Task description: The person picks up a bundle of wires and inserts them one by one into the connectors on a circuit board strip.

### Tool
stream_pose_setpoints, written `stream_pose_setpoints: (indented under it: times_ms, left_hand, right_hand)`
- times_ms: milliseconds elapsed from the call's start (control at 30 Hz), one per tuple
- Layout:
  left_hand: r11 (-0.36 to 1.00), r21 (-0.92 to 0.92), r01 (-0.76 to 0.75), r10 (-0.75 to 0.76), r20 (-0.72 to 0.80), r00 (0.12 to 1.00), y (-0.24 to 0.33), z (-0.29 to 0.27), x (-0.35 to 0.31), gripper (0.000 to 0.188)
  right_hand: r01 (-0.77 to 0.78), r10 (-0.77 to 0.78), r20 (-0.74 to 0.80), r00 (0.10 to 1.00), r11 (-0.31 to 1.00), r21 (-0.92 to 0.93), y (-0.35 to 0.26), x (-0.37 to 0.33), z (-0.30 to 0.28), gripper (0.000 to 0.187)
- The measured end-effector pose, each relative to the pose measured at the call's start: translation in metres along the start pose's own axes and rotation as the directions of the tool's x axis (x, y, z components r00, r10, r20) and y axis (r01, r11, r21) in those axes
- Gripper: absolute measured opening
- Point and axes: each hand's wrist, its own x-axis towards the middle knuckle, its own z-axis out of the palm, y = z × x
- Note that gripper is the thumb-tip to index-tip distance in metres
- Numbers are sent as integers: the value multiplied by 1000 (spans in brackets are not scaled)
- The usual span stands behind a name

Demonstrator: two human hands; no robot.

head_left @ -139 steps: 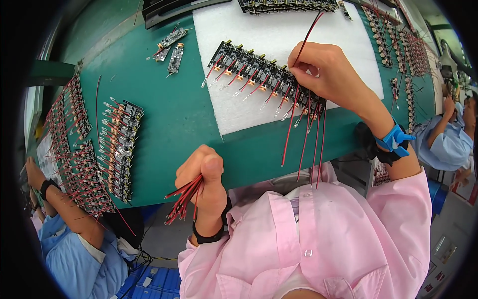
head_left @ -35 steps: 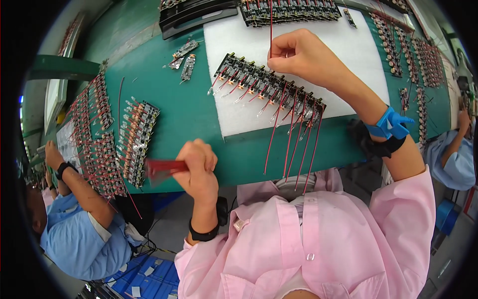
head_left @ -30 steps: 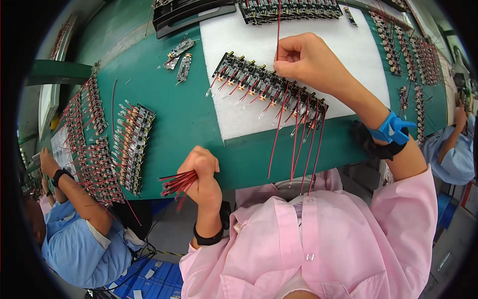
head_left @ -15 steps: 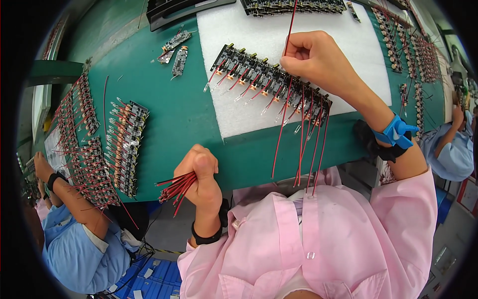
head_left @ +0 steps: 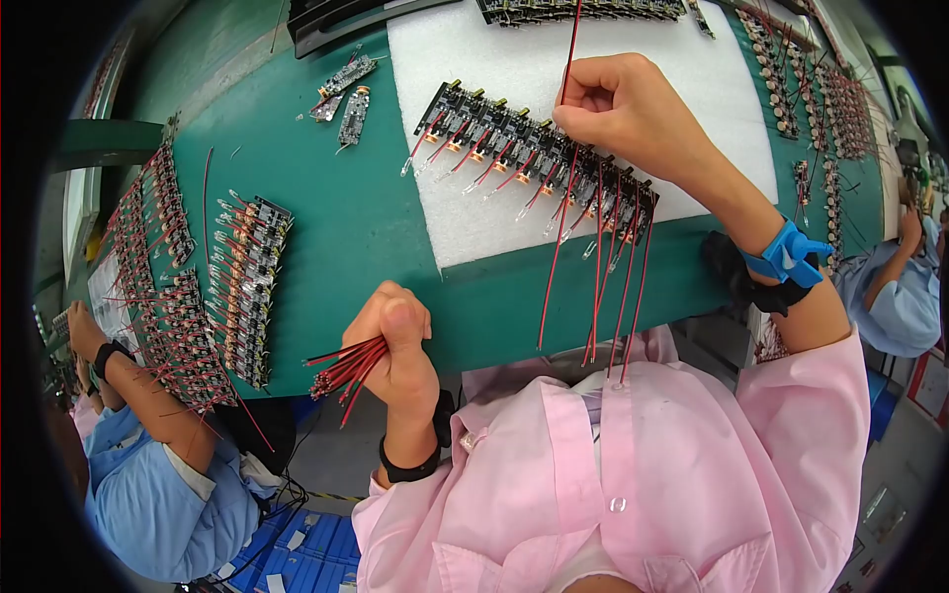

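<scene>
Wires (head_left: 354,364): I see left hand (head_left: 400,346) clamped on them, near side of board strip (head_left: 509,148)
Single wire (head_left: 572,49): right hand (head_left: 633,114) pinches it at strip's far edge

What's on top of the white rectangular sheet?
A slanted row of wired black circuit boards, plus stacked black boards and a small narrow board near the picture's top edge. The right hand hides part of the row. Sheet areas beneath are covered.

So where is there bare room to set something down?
Green bench between the left board strip and the white sheet; also the sheet between the central strip and far boards. Crowded: the bench's left and right ends.
</scene>
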Motion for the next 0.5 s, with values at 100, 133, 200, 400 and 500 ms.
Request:
stream_pose_setpoints:
  times_ms: [100,133,200,400,500]
  left_hand:
    - [1000,2,-2,2,-4,1000,0,1,0,37]
    - [1000,3,-3,3,-7,1000,0,1,1,37]
    - [1000,3,-3,3,-9,1000,0,1,0,37]
    - [999,-30,13,-14,-30,999,1,2,1,38]
    - [1000,-14,1,-2,-28,1000,1,3,1,38]
  right_hand:
    - [-13,13,19,1000,1000,10,-1,0,-1,14]
    - [-1,1,17,1000,1000,12,0,0,-1,14]
    - [23,-23,13,1000,1000,18,0,-1,0,13]
    - [65,-64,9,998,998,-20,0,-2,0,12]
    - [47,-47,4,999,999,-26,1,-3,0,12]
